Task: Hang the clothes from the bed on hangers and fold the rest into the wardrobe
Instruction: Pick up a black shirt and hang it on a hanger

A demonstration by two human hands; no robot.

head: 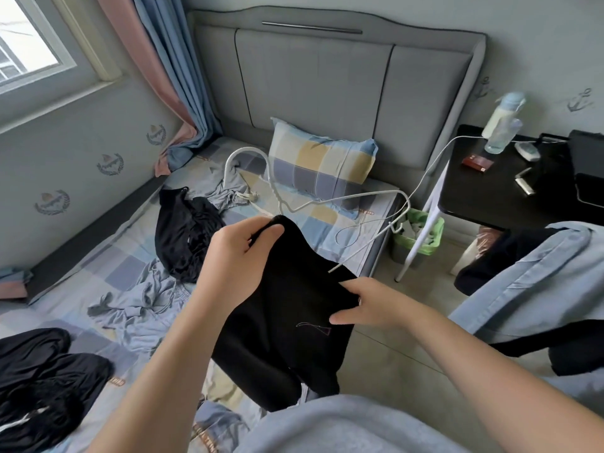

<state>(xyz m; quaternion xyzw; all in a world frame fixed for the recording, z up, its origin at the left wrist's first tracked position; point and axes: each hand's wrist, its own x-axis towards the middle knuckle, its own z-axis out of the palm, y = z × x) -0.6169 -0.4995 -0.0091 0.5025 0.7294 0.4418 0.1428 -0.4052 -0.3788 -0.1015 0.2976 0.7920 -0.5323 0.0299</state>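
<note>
A black garment (287, 322) hangs in the air over the edge of the bed (108, 256), in front of the person. It has a small thin drawing on it. The left hand (235, 259) has a closed grip on the top corner of the black garment, with the cloth pinched between thumb and fingers. The right hand (379, 305) has a closed grip on the cloth's right side, thumb below and fingers on top. A white wire hanger (327, 201) sticks out from the top of the garment. Its hook curves up by the left hand, and one thin arm of it pokes out of the cloth just above the right hand.

On the bed sheet lie more clothes. A black heap (183, 233) sits just past the left hand. Gray clothes (140, 299) lie crumpled beside it, and more gray cloth (228, 188) lies near the pillow (320, 161). Black pants (42, 380) rest at the near left corner of the bed.

The checked pillow leans on the gray headboard (327, 80). To the right stands a black tabletop (490, 191) with a bottle (500, 122) and a small red box (477, 163) on it. A green bin (418, 237) sits on the floor between bed and tabletop. Curtains (163, 76) hang by the window (29, 44).
</note>
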